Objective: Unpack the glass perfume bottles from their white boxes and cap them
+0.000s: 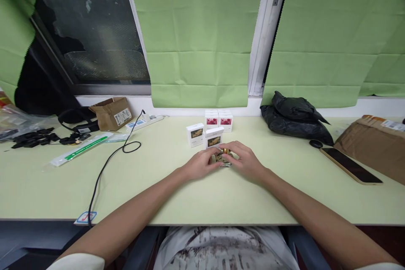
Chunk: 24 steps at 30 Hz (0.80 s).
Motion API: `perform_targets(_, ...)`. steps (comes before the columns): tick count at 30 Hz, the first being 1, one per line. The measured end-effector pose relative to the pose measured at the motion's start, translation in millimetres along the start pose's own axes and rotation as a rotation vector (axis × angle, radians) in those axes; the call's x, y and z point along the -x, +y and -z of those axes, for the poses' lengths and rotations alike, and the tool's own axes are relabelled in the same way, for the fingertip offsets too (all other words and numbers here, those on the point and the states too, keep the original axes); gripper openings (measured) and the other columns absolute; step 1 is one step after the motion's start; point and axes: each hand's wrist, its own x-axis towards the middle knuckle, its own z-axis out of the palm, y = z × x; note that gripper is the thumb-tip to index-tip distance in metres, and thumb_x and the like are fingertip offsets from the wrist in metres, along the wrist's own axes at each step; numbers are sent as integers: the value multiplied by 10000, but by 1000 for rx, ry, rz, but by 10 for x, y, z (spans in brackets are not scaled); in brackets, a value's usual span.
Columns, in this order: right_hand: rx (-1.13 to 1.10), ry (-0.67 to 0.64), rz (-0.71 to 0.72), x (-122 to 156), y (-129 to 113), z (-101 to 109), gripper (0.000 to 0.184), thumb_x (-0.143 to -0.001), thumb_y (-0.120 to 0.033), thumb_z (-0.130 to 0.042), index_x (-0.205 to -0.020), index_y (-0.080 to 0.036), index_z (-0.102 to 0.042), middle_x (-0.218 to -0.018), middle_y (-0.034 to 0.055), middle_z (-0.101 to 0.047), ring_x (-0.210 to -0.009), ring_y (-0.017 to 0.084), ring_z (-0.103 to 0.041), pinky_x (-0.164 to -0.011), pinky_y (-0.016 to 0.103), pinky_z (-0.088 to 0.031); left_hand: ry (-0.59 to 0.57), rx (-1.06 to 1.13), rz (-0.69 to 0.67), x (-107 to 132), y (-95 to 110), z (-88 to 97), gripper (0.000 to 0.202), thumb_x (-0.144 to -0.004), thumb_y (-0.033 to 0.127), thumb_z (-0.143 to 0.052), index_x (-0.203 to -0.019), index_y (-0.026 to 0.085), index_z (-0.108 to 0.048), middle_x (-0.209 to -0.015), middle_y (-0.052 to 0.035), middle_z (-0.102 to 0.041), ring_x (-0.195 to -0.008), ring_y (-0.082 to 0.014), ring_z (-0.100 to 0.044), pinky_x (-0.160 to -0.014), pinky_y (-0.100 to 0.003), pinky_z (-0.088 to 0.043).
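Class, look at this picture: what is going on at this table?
A person seated at a pale green table holds a small gold-capped item between both hands, the left hand and right hand meeting over it near the table's middle. Just behind it stand several small white boxes. A black bag and a phone lie off to the right.

Small boxes [210, 131] are standing on the counter [190, 202], centre. A phone [350, 165] is lying to their right, a cable [101, 173] trailing left.
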Motion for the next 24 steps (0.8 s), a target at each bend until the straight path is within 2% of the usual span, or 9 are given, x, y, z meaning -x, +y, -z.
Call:
perform_targets(11,5,32,-6,4,47,-3,423,-975,-294,-686,-1394,-339,-646,-1176,48,-755,-1054,249,-661,-931,428,-569,13,-18,-16,2,-15,-4,362,-974,503,-614,-1201,224,-657,-939,-14,-670,-712,-151,-548,-633,-260,-406)
perform_targets(24,-7,17,-29,27,94,-21,439,-978,-322,-689,-1413,-335,-631,-1176,49,-744,-1029,233,-669,-910,404,-572,13,-25,-27,0,-15,-4,390,-972,510,-613,-1231,222,-664,-938,-20,-677,-724,-157,-558,-626,-259,-412)
